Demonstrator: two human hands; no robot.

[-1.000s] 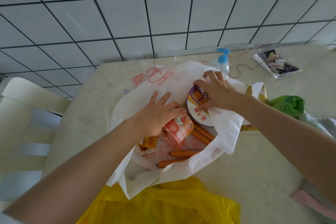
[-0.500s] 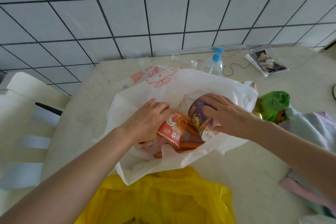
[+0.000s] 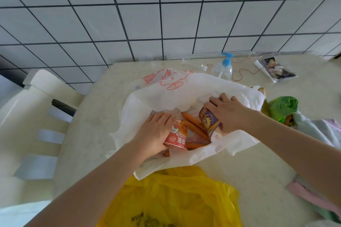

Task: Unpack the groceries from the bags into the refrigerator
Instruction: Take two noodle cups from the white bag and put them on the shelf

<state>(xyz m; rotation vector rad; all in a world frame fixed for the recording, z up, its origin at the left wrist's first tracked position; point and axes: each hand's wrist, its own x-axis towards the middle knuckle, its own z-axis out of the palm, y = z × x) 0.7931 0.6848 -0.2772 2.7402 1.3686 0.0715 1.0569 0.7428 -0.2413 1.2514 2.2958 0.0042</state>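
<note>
A white plastic bag (image 3: 186,88) with red print lies open on the beige table (image 3: 96,134). Inside it are several orange sausages (image 3: 195,125). My left hand (image 3: 156,132) grips a red cup (image 3: 178,137) lying on its side in the bag. My right hand (image 3: 230,114) grips a purple cup (image 3: 211,124), tilted, at the bag's right side. A yellow plastic bag (image 3: 177,197) lies in front of the white one, near me.
A clear pump bottle with a blue top (image 3: 223,68) stands behind the bag. A flat packet (image 3: 275,69) and red string lie at back right. A green bag roll (image 3: 284,107) and pale cloths (image 3: 317,131) sit at right. A white chair (image 3: 33,116) stands at left.
My right hand has turned the purple cup from lid-up onto its side and lowered it to the bag's right. My left hand has shifted with the red cup inside the bag.
</note>
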